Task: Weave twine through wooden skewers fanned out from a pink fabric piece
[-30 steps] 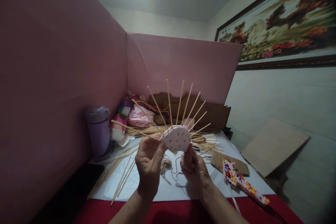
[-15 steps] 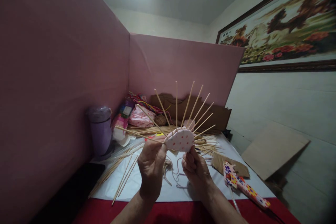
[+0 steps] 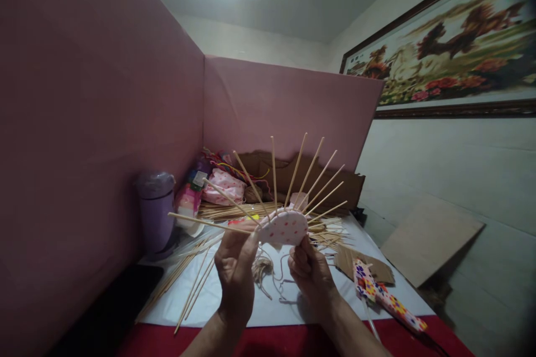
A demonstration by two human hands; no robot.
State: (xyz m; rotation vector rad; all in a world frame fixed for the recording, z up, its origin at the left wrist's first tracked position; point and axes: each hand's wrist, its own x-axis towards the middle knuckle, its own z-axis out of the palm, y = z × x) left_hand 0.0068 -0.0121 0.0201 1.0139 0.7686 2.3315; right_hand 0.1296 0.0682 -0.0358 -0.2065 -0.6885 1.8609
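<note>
Between my two hands, raised above the table, is a rounded white fabric-covered piece with pink dots [image 3: 285, 228]. Several thin wooden sticks [image 3: 295, 173] fan out from its upper edge and both sides. My left hand [image 3: 237, 265] pinches its left end by the lowest left stick, thumb in front. At the lower right edge my right hand [image 3: 309, 268] grips it between thumb and curled fingers. Whatever lies behind the piece is hidden. Under the hands, a bundle of loose twine [image 3: 262, 269] rests on the white table cover [image 3: 268, 312].
Loose sticks [image 3: 196, 287] lie at left, near a purple lidded bin [image 3: 154, 215]. A floral-patterned glue gun [image 3: 387, 298] and a cardboard scrap [image 3: 381, 268] lie at right. Dotted fabric [image 3: 224, 187], a twine ball [image 3: 253, 194] and torn cardboard [image 3: 330, 189] stand at the back. Pink panels [image 3: 285, 100] enclose the table.
The dotted piece has tilted slightly, its left sticks swinging lower and outward. Both hands keep their hold. The whole view has shifted a little.
</note>
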